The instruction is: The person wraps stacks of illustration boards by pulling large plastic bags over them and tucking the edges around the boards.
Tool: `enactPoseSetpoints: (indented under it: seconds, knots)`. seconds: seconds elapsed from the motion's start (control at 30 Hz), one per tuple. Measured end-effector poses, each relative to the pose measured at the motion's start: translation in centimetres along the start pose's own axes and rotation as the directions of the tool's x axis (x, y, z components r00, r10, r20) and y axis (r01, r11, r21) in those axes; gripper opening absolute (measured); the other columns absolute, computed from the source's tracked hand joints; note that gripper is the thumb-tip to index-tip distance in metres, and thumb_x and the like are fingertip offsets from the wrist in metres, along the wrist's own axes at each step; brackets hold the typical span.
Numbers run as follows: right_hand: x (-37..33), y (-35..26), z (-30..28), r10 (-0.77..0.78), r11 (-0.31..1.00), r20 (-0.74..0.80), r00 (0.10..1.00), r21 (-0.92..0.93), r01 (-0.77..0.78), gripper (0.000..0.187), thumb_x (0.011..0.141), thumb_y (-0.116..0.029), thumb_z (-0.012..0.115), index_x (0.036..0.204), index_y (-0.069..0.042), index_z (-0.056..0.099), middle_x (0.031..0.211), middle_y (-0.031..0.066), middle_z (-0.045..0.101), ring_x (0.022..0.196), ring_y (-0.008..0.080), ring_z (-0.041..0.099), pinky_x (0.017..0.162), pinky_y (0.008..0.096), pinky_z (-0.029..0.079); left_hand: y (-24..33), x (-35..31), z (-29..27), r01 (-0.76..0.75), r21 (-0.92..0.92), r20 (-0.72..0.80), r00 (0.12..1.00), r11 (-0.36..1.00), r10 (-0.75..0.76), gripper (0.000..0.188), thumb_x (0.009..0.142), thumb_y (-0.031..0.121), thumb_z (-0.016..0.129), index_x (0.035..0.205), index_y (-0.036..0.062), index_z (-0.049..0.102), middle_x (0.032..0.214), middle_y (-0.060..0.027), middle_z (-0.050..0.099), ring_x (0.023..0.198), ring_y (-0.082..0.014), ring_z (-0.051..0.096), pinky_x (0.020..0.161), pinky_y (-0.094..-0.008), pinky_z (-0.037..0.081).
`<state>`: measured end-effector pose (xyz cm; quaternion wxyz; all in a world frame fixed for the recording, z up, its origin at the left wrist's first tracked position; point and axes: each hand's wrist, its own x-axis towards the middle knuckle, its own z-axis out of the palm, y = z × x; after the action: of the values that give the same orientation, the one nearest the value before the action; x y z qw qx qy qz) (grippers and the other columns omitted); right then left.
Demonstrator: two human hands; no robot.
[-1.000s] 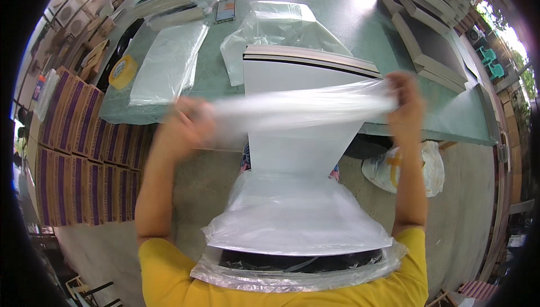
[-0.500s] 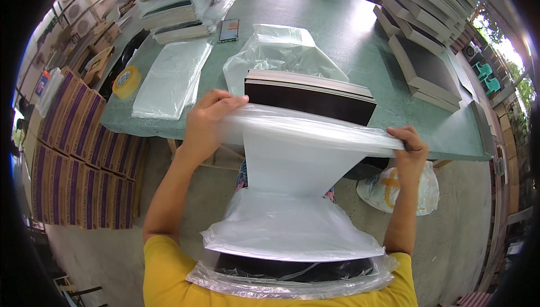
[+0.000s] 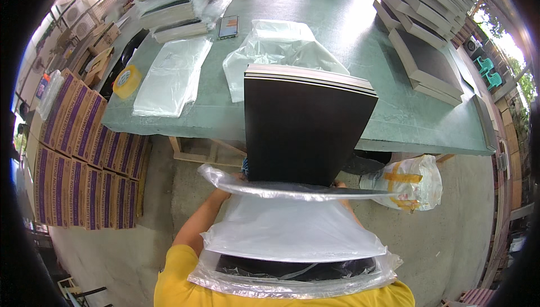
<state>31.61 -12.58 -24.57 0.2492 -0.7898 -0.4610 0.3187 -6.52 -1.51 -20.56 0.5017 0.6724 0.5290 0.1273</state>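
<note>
"Black-faced stack of flat boards (image 3: 308,130): where is it standing?"
"By the green-topped table's (image 3: 419,124) near edge; clear plastic film (image 3: 292,193) is crossing its lower end."
"The hands?"
"Left hand (image 3: 239,177) and right hand (image 3: 339,184) are seemingly flanking it; their fingers are hiding, so I cannot tell their grip."

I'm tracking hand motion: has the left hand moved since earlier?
Yes: the left hand moved downward in view, to below the green table's front edge.

Wrapped stacks (image 3: 183,4), a tape roll (image 3: 131,84), plastic sleeves (image 3: 171,76) and a phone (image 3: 228,27) are being borne by the green table (image 3: 332,12). Dark-topped blocks (image 3: 430,62) are being supported at right.
</note>
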Motion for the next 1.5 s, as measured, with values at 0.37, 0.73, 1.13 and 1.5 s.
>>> enactPoseSetpoints:
  seconds: [0.37, 0.73, 1.13, 1.5]
  knots:
    - [-6.9, -20.1, -13.5, -0.529, 0.809, 0.849, 0.018, 0.497, 0.313, 0.049, 0.082, -0.041, 0.049, 0.117, -0.007, 0.049, 0.122, 0.016, 0.043, 0.115, 0.0264, 0.038, 0.094, 0.0354, 0.03, 20.0, -8.1, -5.6, -0.494, -0.406, 0.731, 0.331, 0.769, 0.597, 0.032, 0.088, 0.024, 0.043, 0.112, 0.0045, 0.051, 0.115, -0.0138, 0.049, 0.108, -0.0264, 0.045, 0.092, -0.0347, 0.034]
    - [-4.0, -11.5, -2.6, -0.182, 0.978, 0.868, 0.463, 0.114, 0.173, 0.053, 0.084, -0.045, 0.042, 0.125, -0.012, 0.039, 0.132, 0.0121, 0.032, 0.124, 0.0263, 0.024, 0.102, 0.0336, 0.017, 14.3, 1.6, -14.8, -0.215, 0.494, 0.301, 0.951, 0.842, 0.066, 0.022, 0.077, 0.023, 0.051, 0.08, 0.0029, 0.06, 0.076, -0.0125, 0.06, 0.071, -0.0187, 0.058, 0.064, -0.0342, 0.045]
    - [-3.9, -13.4, -3.2, -0.017, 0.994, 0.809, 0.588, -0.052, 0.099, 0.05, 0.082, -0.044, 0.046, 0.119, -0.011, 0.046, 0.125, 0.0129, 0.041, 0.12, 0.0247, 0.031, 0.099, 0.0316, 0.021, 13.4, 17.5, -12.0, -0.345, 0.342, -0.457, 0.751, 0.874, 0.476, 0.018, 0.066, 0.02, 0.061, 0.073, 0.0035, 0.061, 0.078, -0.0157, 0.057, 0.072, -0.0315, 0.054, 0.065, -0.0381, 0.043]
    - [-2.8, -12.1, -3.3, -0.109, 0.987, 0.812, 0.573, 0.021, 0.158, 0.051, 0.082, -0.048, 0.043, 0.121, -0.016, 0.044, 0.125, 0.0137, 0.04, 0.119, 0.0282, 0.033, 0.098, 0.0332, 0.025, 21.1, 15.3, -17.8, -0.42, 0.329, -0.221, 0.837, 0.846, 0.501, 0.015, 0.071, 0.016, 0.06, 0.078, 0.0033, 0.061, 0.075, -0.0149, 0.059, 0.073, -0.0262, 0.056, 0.065, -0.0334, 0.043]
